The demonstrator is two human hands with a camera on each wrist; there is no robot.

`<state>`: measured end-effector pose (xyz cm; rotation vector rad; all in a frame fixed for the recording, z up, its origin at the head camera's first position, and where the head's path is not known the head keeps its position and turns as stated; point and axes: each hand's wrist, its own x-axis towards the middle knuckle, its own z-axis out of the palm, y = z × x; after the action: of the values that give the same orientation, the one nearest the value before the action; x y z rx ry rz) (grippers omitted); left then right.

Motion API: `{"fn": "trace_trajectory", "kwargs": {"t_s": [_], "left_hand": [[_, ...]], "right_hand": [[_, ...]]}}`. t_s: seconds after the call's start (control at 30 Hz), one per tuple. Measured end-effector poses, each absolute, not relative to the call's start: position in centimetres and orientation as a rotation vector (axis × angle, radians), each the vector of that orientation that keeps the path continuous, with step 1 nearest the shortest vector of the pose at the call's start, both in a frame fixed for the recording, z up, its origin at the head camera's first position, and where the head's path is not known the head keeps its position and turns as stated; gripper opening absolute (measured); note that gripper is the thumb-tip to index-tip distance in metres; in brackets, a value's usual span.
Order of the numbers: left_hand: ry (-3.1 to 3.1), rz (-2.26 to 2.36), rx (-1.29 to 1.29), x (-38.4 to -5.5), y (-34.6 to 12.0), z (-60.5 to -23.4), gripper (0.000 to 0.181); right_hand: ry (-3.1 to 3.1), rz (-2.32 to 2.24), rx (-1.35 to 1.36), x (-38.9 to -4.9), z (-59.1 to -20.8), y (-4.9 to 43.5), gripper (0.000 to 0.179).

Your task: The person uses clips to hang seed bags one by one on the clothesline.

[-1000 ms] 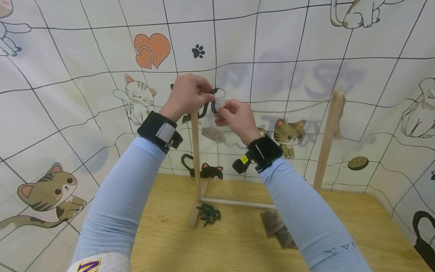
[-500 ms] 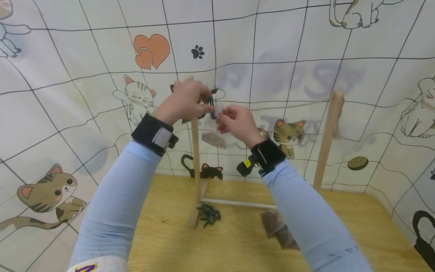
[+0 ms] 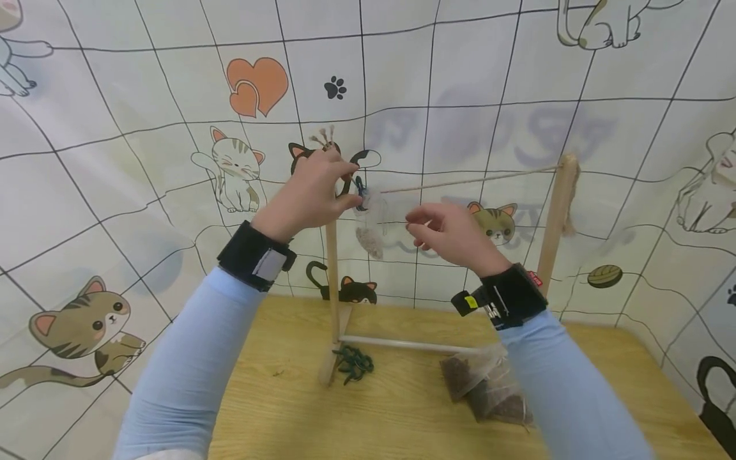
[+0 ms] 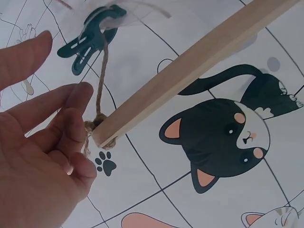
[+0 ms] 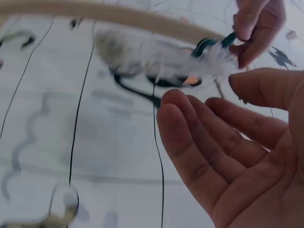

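Observation:
A dark green clip (image 3: 360, 193) sits on the rope (image 3: 471, 182) near the left post and bites the top of a clear plastic bag (image 3: 369, 241). Grainy, light brown stuff fills the bag's lower end. My left hand (image 3: 307, 190) is beside the clip, over the post's top. In the left wrist view, thumb and fingers are spread apart, and the clip (image 4: 90, 38) stands free of them on the rope (image 4: 103, 76). To the right of the bag, my right hand (image 5: 247, 137) hangs in the air, fingers loosely bent and holding nothing.
A wooden frame with a left post (image 3: 331, 268), a right post (image 3: 554, 223) and a low crossbar (image 3: 408, 345) stands on the table (image 3: 287, 409). Several green clips (image 3: 353, 364) lie heaped by its left foot. More filled bags (image 3: 494, 396) lie at right. A cat-print sheet hangs behind.
My right hand has let go of the bag and moved right and down. The left fingers have come off the clip, and that hand has dropped slightly. The bag now hangs from the rope.

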<state>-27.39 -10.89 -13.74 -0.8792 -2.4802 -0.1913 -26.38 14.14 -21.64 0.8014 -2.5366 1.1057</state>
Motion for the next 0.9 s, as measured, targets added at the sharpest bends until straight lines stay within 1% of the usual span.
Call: {"fn": "trace_trajectory", "kwargs": {"t_s": [0.1, 0.2, 0.5, 0.67, 0.9], "left_hand": [[-2.43, -0.257, -0.902, -26.9, -11.3, -14.5, 0.05], [-2.361, -0.3, -0.92, -26.5, -11.6, -15.4, 0.053], [-2.016, -0.397, -1.011, -25.3, -11.4, -19.2, 0.046], [-1.955, -0.385, -0.982, -24.4, -11.2, -21.8, 0.043], [-1.988, -0.389, -0.946, -23.9, -11.4, -25.7, 0.041]], "right_hand": [[-2.51, 1.006, 0.798, -25.6, -22.7, 15.7, 0.029], [-2.481, 0.954, 0.784, -25.1, -23.9, 16.8, 0.029], [-2.401, 0.791, 0.785, -24.5, -27.2, 18.9, 0.025], [-2.323, 0.786, 0.747, -23.9, -29.4, 19.5, 0.021], [-2.257, 0.819, 0.622, -22.8, -33.6, 20.1, 0.02]]}}
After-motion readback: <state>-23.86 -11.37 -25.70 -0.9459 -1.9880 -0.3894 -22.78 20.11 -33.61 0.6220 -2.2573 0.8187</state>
